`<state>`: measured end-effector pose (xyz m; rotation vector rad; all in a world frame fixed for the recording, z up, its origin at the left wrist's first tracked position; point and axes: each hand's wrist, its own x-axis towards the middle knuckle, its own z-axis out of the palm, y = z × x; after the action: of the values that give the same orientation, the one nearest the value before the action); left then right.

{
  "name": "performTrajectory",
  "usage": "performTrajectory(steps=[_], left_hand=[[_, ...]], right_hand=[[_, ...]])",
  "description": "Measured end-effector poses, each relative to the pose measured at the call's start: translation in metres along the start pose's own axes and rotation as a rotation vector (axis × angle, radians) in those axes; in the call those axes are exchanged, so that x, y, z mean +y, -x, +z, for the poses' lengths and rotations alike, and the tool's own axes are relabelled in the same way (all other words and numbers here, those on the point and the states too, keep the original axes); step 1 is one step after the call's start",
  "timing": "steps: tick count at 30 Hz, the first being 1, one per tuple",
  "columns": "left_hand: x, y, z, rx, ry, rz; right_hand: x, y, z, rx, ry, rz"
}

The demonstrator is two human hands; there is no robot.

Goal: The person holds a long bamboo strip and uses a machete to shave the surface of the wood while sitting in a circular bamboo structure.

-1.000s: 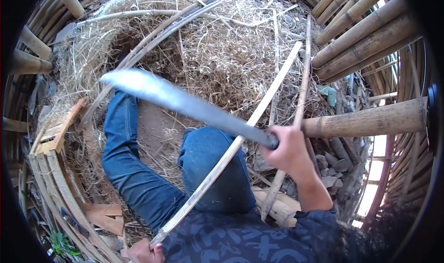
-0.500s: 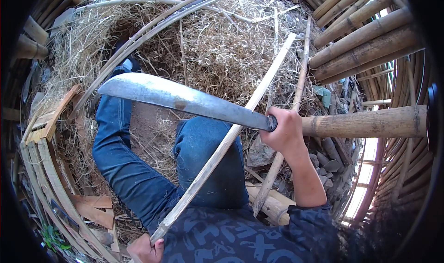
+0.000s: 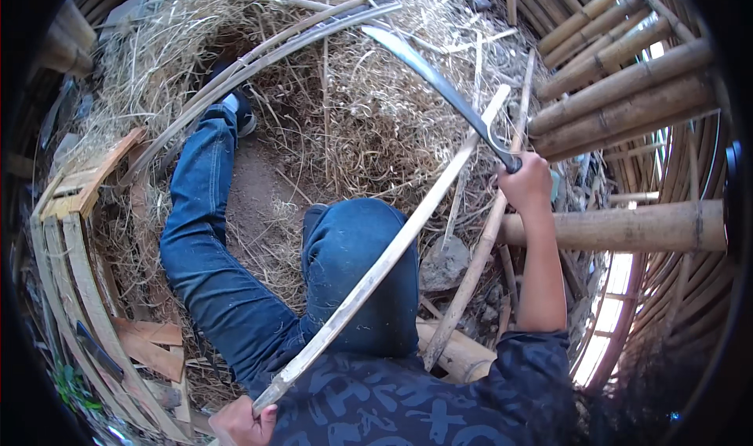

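Note:
My left hand (image 3: 243, 424) is closed round the near end of a long, pale bamboo strip (image 3: 369, 277), close against my dark shirt. From there the strip slants up to the right, passing over my bent knee (image 3: 357, 250) in blue jeans. In my right hand (image 3: 527, 181) is the handle of a machete (image 3: 439, 81), gripped out to the right. Its long metal blade points up and to the left, seen almost edge-on, and crosses the strip near the far end. Whether blade and strip touch there, I cannot tell.
Dry shavings (image 3: 369, 109) are heaped ahead, with long split strips (image 3: 290, 38) across them. A thick bamboo pole (image 3: 620, 226) juts in at right, below stacked bamboo poles (image 3: 627, 93). A thinner pole (image 3: 471, 289) leans beside my knee. Left stands a slatted wooden frame (image 3: 78, 258).
My right hand has moved up and to the right with the machete. The blade has swung from pointing left to pointing up-left and turned edge-on. My left hand keeps its grip on the strip.

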<state>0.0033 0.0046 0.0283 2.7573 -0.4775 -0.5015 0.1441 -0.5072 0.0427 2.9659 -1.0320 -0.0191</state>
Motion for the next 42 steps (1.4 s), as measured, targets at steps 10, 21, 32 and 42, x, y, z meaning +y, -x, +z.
performTrajectory(steps=[10,21,32,42], left_hand=[[0.014,0.001,-0.006,-0.12,0.074,-0.028],[0.007,0.013,0.004,-0.093,0.347,-0.288],[0.003,-0.011,-0.024,-0.207,0.464,-0.268],[-0.019,0.004,-0.004,-0.269,0.479,-0.294]], right_hand=[[0.043,-0.074,0.029,0.071,0.039,0.152],[0.197,-0.087,0.094,0.056,-0.458,0.466],[0.02,0.102,0.167,-0.012,-1.256,0.423],[-0.051,0.092,0.055,0.043,-1.268,-0.072]])
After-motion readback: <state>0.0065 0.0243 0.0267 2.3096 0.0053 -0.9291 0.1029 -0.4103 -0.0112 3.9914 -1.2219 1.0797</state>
